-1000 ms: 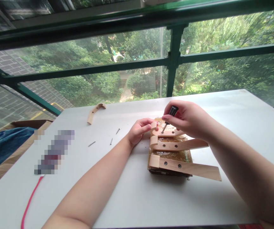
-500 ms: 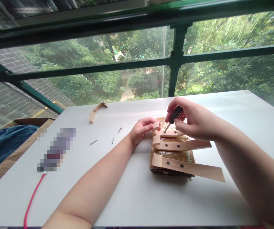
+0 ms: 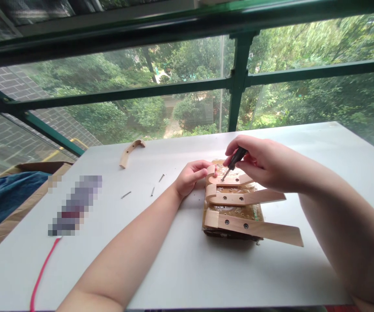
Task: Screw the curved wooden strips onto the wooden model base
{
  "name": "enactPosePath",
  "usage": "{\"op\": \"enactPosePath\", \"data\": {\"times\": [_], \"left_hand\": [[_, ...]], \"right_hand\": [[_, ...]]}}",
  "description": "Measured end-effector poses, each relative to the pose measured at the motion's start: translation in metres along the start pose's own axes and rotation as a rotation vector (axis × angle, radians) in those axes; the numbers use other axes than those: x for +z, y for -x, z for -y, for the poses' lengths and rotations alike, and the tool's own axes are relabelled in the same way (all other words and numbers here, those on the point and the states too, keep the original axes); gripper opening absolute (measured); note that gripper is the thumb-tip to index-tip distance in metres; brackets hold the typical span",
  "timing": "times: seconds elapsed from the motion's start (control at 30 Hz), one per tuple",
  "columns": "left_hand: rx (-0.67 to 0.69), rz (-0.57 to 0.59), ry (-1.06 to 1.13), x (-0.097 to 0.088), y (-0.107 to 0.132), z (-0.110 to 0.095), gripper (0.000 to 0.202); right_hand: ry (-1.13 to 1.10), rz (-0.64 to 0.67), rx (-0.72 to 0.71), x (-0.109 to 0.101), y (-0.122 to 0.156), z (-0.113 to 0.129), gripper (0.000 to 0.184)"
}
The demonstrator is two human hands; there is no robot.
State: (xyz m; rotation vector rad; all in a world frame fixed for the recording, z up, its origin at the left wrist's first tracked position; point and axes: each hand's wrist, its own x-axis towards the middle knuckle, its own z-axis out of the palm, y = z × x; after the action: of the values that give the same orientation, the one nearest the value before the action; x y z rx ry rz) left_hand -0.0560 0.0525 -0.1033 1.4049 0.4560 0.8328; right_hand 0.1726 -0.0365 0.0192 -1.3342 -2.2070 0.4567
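My right hand (image 3: 250, 158) is closed round the black handle of a screwdriver (image 3: 237, 158). The tip meets a screw (image 3: 222, 180) in the farthest wooden hook (image 3: 230, 181). With its fingers pinched on the curled end of that hook, my left hand (image 3: 193, 175) rests at the block's left side. Two more wooden hooks, a middle one (image 3: 265, 196) and a near one (image 3: 271, 229), lie across the tape-wrapped block (image 3: 232, 211), each with two screw heads showing. Part of the farthest hook is hidden behind my right hand.
On the white table (image 3: 160, 260) are a loose wooden hook (image 3: 128, 152) and three loose screws (image 3: 152, 191). A blurred-out object (image 3: 76, 206) with a red cable (image 3: 42, 273) lies at left. Beside the table is a cardboard box (image 3: 27, 203) holding blue cloth (image 3: 11, 195). Green-framed windows stand behind.
The whole scene has shifted slightly left in view. The screwdriver stays on the same screw, and my right hand has turned a little around its handle. My left hand keeps its place on the hook.
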Motion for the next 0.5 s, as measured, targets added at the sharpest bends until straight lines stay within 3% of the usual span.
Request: {"op": "enactPosePath", "data": {"times": [0.27, 0.5], "left_hand": [[0.009, -0.005, 0.021, 0.0007, -0.0003, 0.0014, 0.038], [0.023, -0.030, -0.013, 0.0004, 0.0000, 0.0022, 0.041]], "right_hand": [[0.024, -0.021, 0.007, -0.0020, -0.0017, 0.0022, 0.007], [0.004, -0.067, 0.056, 0.0004, -0.0048, -0.0003, 0.013]]}}
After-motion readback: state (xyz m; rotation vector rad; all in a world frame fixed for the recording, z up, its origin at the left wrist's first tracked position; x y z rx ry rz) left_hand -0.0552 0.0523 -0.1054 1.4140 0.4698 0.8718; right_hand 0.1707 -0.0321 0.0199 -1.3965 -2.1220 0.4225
